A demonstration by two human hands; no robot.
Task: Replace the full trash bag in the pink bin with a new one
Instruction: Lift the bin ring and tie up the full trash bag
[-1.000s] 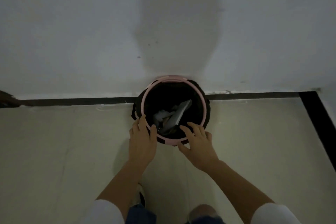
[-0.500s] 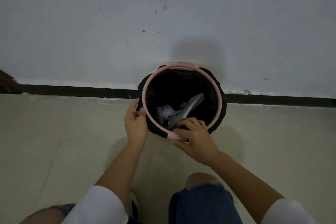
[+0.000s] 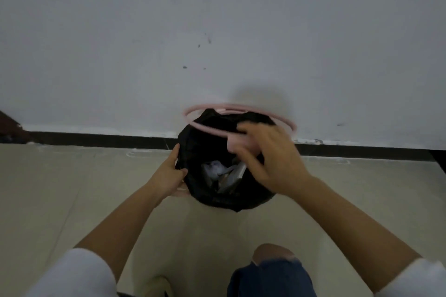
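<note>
black bag (image 3: 217, 200) open at centre frame, paper scraps inside, draped over bin. pink ring (image 3: 207, 125) lifted, tilted above bag, pinched by right hand (image 3: 270, 161). left hand (image 3: 169, 176) grips bag's left edge.

Pink ring (image 3: 205, 125) in right hand (image 3: 272, 161) above black bag (image 3: 200, 147), left hand (image 3: 169, 176) on its side.

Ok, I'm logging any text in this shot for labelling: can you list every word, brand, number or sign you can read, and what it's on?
None can be read.
Pink ring: plain, motion-blurred, no marking visible.
Black trash bag: no print visible.
Rubbish in the bag: pale papers or wrappers, too dark and blurred to show any text.
Wall: only dark scuff marks, no writing.
Floor: bare.
</note>
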